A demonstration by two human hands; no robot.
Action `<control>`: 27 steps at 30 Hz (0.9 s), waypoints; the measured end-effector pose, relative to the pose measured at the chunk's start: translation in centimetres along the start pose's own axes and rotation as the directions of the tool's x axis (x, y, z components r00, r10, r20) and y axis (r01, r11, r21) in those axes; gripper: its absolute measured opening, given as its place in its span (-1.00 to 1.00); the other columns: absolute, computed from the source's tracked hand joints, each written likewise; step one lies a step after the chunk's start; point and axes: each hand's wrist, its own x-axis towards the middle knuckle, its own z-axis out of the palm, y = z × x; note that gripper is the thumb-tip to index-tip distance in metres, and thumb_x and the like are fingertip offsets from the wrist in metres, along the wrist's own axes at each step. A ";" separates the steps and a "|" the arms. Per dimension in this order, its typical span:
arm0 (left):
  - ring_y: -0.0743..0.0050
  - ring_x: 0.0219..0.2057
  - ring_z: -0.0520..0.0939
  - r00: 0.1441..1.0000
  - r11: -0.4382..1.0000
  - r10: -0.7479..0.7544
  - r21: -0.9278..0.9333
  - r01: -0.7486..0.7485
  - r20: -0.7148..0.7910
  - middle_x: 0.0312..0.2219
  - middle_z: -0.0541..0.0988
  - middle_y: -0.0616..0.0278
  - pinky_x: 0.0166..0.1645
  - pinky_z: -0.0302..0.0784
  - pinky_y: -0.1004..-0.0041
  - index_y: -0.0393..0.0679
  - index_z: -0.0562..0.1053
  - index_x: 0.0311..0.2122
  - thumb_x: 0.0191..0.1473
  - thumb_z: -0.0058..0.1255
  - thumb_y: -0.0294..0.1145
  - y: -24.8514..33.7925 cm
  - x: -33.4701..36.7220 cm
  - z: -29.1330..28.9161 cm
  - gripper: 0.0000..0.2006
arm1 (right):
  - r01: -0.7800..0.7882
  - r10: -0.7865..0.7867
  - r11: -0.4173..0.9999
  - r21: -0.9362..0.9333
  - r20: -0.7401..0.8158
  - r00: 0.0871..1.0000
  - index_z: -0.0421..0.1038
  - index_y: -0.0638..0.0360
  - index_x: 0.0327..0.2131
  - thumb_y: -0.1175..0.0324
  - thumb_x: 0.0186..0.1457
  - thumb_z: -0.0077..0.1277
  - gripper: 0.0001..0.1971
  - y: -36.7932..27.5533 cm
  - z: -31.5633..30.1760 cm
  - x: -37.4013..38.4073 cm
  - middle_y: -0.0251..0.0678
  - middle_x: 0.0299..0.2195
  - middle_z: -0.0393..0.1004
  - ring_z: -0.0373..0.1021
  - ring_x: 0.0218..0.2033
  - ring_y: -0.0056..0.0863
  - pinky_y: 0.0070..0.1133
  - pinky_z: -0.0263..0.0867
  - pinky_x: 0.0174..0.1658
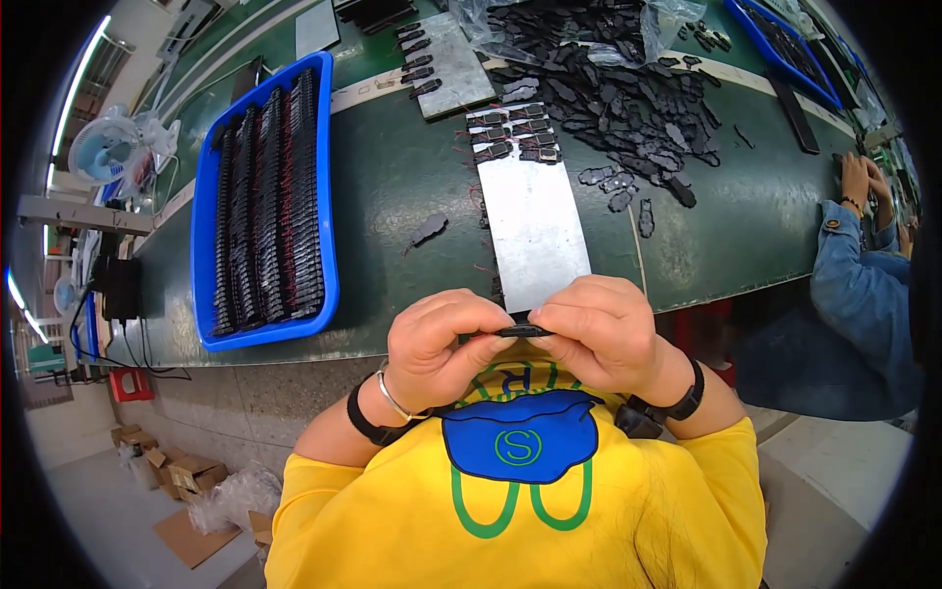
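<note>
Between the fingertips of both hands, just off the bench's front edge, is a small flat black plastic part (pixel 525 331). My left hand (pixel 439 339) pinches its left end, and my right hand (pixel 601 329) grips the right end. Directly beyond them lies a light metal plate (pixel 538 231) with several small black parts with red wires (pixel 512 133) at its far end. A heap of black plastic pieces (pixel 628 108) spreads behind and right of the plate. One loose black piece (pixel 428 230) lies on the green bench (pixel 392 187) to the left.
A blue tray (pixel 332 196) packed with rows of black parts and red wires stands at the left. Another metal plate (pixel 451 74) lies farther back. A second blue tray (pixel 834 98) sits at the far right, near a co-worker's denim sleeve (pixel 854 294). Cardboard boxes (pixel 191 471) are on the floor.
</note>
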 end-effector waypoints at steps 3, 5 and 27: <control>0.51 -0.51 0.56 0.998 0.996 -0.066 -0.055 0.065 -0.004 -0.51 0.55 0.23 -0.43 0.40 0.59 -0.25 0.48 -0.34 -0.05 0.17 -0.55 -0.4 -0.4 0.2 -0.87 | 0.066 -0.068 0.997 -0.050 -0.036 0.997 0.44 0.28 -0.39 0.54 -0.10 0.16 -0.86 0.2 0.5 -0.3 -0.21 -0.53 0.48 0.41 -0.60 -0.35 -0.54 0.31 -0.54; 0.51 -0.49 0.56 0.981 0.969 -0.194 -0.154 0.195 0.020 -0.48 0.54 0.22 -0.42 0.41 0.59 -0.26 0.48 -0.33 -0.05 0.18 -0.54 -0.8 -0.7 0.3 -0.85 | -0.006 0.004 1.000 -0.021 -0.066 0.998 0.43 0.27 -0.40 0.53 -0.11 0.18 -0.85 0.3 0.9 -0.7 -0.22 -0.54 0.47 0.40 -0.61 -0.36 -0.55 0.28 -0.55; 0.28 -0.49 0.56 0.973 0.933 -0.035 0.357 -0.049 0.226 -0.50 0.57 0.18 -0.39 0.46 0.47 -0.21 0.57 -0.37 -0.19 0.23 -0.58 1.7 1.5 -2.1 -0.82 | -0.048 0.054 0.993 -0.105 0.054 0.997 0.42 0.23 -0.51 0.45 -0.20 0.28 -0.80 0.1 0.2 -0.5 -0.29 -0.66 0.39 0.34 -0.69 -0.38 -0.55 0.22 -0.62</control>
